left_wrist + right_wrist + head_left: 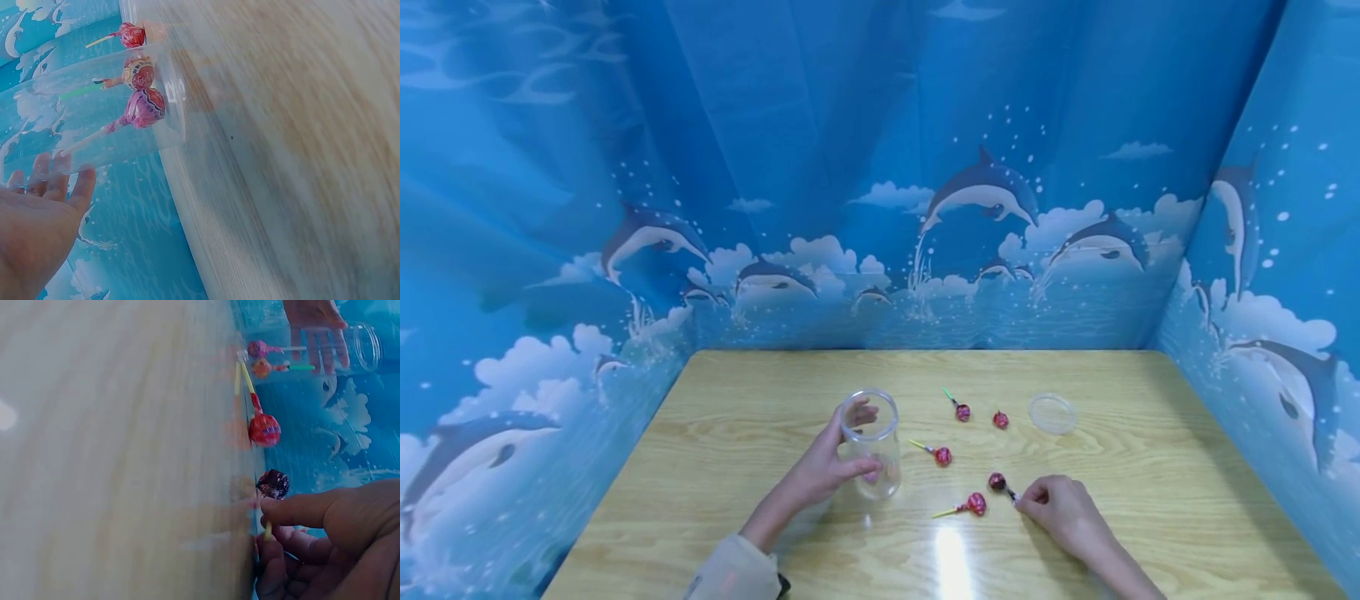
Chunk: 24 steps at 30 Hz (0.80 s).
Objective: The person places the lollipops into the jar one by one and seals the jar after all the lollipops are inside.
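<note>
My left hand holds a clear plastic jar upright on the table, thumb in front and fingers behind. Inside the jar stand a purple-pink lollipop with a white stick and an orange lollipop with a green stick. To the right, my right hand pinches the stick of a dark-wrapped lollipop between thumb and fingers, close over the table. Red lollipops with yellow sticks lie between the hands, one nearer me and another farther back.
Farther back on the wooden table lie a red lollipop with a green stick and another red lollipop. A round clear lid lies to their right. Blue dolphin-print curtains hang behind and at both sides.
</note>
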### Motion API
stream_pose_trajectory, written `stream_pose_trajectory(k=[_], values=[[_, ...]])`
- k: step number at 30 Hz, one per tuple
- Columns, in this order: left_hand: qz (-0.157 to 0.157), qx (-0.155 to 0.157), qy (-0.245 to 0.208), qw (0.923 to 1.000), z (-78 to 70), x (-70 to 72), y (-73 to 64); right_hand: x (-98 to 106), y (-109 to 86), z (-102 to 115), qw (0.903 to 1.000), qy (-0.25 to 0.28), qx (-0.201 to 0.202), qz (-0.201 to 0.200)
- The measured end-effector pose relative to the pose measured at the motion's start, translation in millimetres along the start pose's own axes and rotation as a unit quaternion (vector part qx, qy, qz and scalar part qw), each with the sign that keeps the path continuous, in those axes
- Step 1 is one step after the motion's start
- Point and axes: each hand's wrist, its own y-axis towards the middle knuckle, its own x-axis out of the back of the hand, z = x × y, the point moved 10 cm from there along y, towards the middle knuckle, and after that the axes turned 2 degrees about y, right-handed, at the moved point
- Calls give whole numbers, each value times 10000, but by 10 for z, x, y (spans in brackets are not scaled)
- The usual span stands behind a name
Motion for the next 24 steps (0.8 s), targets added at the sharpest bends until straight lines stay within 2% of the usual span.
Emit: stream_pose_trajectory(k=[4, 6, 8, 10, 14, 16, 18, 21, 24], values=[[17, 8, 5, 10000, 10, -1, 7, 137, 38, -91, 9990, 390, -231, -44], [21, 28, 14, 10000, 12, -2, 10, 192, 58, -124, 9951, 914, -366, 2], [19, 48, 10, 10000, 13, -2, 12, 221, 74, -143, 9858, 1598, -503, 120], [29, 58, 3, 10000, 11, -4, 12, 237, 83, -135, 9692, 2380, -579, 273], [48, 49, -1, 10000, 7, -4, 10, 267, 84, -49, 9260, 3707, -493, 517], [52, 45, 16, 10000, 4, -4, 10, 284, 85, 6, 9025, 4244, -389, 615], [48, 53, 33, 10000, 4, -3, 12, 297, 96, 64, 8831, 4628, -247, 723], [38, 73, 38, 10000, 7, 0, 12, 326, 118, 150, 8629, 4981, -85, 853], [32, 85, 25, 10000, 12, 3, 11, 355, 147, 237, 8533, 5130, 38, 929]])
